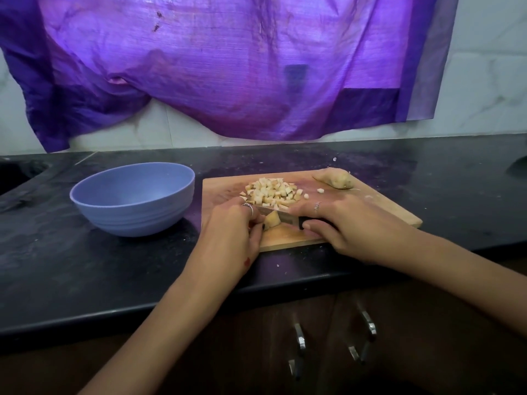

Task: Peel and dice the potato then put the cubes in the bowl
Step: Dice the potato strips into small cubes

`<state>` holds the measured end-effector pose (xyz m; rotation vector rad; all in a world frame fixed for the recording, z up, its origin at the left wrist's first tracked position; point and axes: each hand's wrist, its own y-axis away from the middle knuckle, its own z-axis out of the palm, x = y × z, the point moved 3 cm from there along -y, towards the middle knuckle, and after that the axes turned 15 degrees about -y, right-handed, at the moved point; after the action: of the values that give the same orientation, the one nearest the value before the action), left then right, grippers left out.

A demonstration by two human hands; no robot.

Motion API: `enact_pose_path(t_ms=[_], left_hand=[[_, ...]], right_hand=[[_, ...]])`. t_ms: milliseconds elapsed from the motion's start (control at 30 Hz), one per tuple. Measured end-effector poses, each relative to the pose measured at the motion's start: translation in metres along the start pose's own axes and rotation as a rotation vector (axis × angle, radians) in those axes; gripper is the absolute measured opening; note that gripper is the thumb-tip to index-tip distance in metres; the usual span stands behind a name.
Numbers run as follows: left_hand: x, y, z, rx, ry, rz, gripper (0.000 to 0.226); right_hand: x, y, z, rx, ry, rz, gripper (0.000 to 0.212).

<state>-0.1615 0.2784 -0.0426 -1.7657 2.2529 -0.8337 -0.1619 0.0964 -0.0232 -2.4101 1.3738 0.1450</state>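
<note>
Potato piece point(272, 219) is pinched on the cutting board point(379, 205) by the left hand point(236, 232); the knife point(285, 217) is gripped by the right hand point(345, 223). Cubes point(273, 192) are piled just beyond both hands, beside the bowl point(132, 198).

From my remote seat I see the left hand point(236, 223) covering most of the potato piece point(272, 218); only one pale corner shows. The right hand point(339, 223) hides nearly all of the knife point(281, 216) handle, and the blade tip disappears behind the left fingers. Both forearms leave the picture at its bottom edge. The purple cloth point(228, 67) is cut off at the top. The sink point(17, 173) is cropped at the left edge.
</note>
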Motion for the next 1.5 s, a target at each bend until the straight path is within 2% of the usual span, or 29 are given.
enact_pose_path(t_ms=[67, 200, 300, 400, 667, 933, 1100, 1233, 1500], left_hand=[[0.0, 0.001, -0.001, 0.011, 0.006, 0.001, 0.016], [0.0, 0.002, -0.001, 0.001, -0.018, -0.005, 0.015], [0.003, 0.003, -0.004, -0.015, -0.025, -0.001, 0.017], [0.005, 0.005, -0.005, -0.028, -0.049, 0.002, 0.02], [0.007, 0.004, -0.005, -0.034, -0.099, 0.017, 0.021], [0.003, 0.002, -0.003, 0.019, -0.037, 0.031, 0.019], [0.001, 0.001, -0.002, 0.013, -0.017, 0.044, 0.02], [0.003, 0.002, -0.003, 0.039, 0.0, 0.039, 0.017], [0.002, 0.001, -0.001, 0.014, -0.001, 0.019, 0.018]], right_hand=[[0.001, 0.012, -0.008, -0.004, 0.011, -0.014, 0.032], [0.002, 0.029, -0.022, 0.075, 0.297, -0.026, 0.03], [0.01, 0.029, -0.019, 0.079, 0.112, 0.093, 0.036], [0.01, 0.026, -0.014, 0.178, -0.004, 0.083, 0.037], [0.0, 0.014, -0.003, 0.14, 0.011, 0.035, 0.051], [-0.001, 0.0, -0.004, 0.085, -0.051, 0.036, 0.057], [-0.004, -0.009, 0.006, 0.054, -0.049, 0.023, 0.037], [-0.006, -0.016, 0.017, 0.066, 0.056, 0.0, 0.038], [-0.003, 0.011, 0.002, 0.065, 0.077, -0.024, 0.037]])
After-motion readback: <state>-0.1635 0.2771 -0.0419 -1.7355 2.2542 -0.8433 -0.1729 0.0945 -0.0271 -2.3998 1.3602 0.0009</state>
